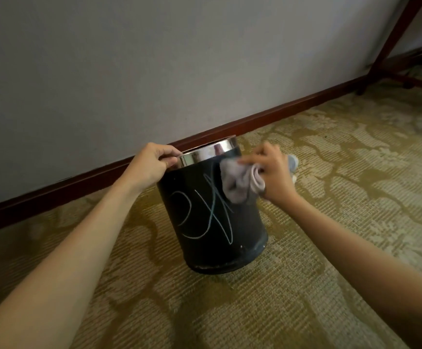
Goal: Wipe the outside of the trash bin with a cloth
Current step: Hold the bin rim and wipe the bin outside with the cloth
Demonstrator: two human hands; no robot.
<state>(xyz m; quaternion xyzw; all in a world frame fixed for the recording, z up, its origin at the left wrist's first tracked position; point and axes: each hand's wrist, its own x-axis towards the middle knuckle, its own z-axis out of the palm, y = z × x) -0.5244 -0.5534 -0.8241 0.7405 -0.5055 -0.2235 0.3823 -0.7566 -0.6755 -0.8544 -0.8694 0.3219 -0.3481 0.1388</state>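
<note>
Right hand [274,172] presses crumpled cloth [240,181] against cylindrical bin [212,222].

Under the left hand [152,163], the trash bin [212,222] carries a polished, mirror-bright metal rim [208,152]. Its dark body looks matt and slightly scuffed, with pale chalky scribbles. The cloth [240,181] bunched in the right hand [274,172] is soft, grey, matt fabric. Below both hands lies a ribbed, rough-pile carpet [305,285]; beyond them, a glossy dark wooden skirting board [268,117] under a flat, matt wall [154,59].
</note>
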